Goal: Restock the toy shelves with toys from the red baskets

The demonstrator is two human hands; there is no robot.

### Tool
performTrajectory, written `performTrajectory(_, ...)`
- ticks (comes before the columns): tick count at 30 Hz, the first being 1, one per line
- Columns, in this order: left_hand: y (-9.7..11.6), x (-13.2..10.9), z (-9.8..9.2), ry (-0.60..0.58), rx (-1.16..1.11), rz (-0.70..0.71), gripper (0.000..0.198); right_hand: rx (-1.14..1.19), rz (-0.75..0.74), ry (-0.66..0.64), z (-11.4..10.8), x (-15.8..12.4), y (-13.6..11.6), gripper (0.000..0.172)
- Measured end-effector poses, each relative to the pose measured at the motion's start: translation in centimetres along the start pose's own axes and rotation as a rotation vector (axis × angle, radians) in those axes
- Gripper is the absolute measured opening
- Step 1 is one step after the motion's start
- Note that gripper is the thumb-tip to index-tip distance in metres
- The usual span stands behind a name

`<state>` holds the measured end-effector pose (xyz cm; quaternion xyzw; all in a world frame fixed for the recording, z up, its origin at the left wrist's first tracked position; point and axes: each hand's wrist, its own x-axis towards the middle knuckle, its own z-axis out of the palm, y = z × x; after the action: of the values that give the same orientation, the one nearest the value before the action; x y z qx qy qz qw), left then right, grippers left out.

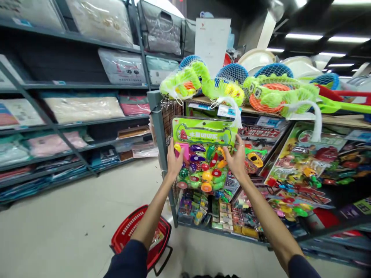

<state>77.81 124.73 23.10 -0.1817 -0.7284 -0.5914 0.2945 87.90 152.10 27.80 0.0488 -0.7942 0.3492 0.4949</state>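
A green blister pack of plastic toy fruit and vegetables (203, 154) is held up in front of the toy shelf (158, 116). My left hand (174, 160) grips its left edge, thumb over the front. My right hand (236, 158) grips its right edge, fingers curled round the side, a ring on one finger. The pack is upright and faces me. Behind it hang other carded toys (304, 162).
A red shopping basket (136, 231) hangs from my left arm near the floor. Netted green and orange toys (272, 94) lie along the shelf top. Grey shelves with packed pillows and bedding (84, 108) run along the left. Pale floor lies between.
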Motion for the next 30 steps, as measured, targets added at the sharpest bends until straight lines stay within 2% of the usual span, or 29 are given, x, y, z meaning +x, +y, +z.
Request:
performTrajectory(4, 0.3, 3.2, 0.7, 0.048, 0.022, 0.051, 0.077, -0.06, -0.045, 0.04, 1.5, 3.5, -0.3, 0.073)
performTrajectory(8, -0.1, 4.5, 1.4, 0.075, 0.016, 0.061, 0.073, -0.105, -0.04, 0.057, 2.4, 4.7, -0.2, 0.064)
performTrajectory(16, -2.5, 7.8, 2.9, -0.006, 0.083, 0.075, 0.069, -0.092, 0.041, 0.019, 4.8, 5.6, 2.0, 0.061)
performTrajectory(21, -3.7, 9.2, 4.8, 0.076, 0.086, 0.087, 0.068, -0.116, -0.002, -0.113, 6.3, 5.5, 3.7, 0.063)
performTrajectory(24, -4.2, 9.3, 5.8, 0.136, 0.114, 0.092, 0.067, -0.154, 0.029, -0.177, 7.3, 5.4, 4.3, 0.066)
performTrajectory(30, -4.2, 9.8, 7.3, 0.092, 0.138, 0.016, 0.07, -0.16, 0.087, -0.165, 9.2, 4.8, 3.6, 0.078)
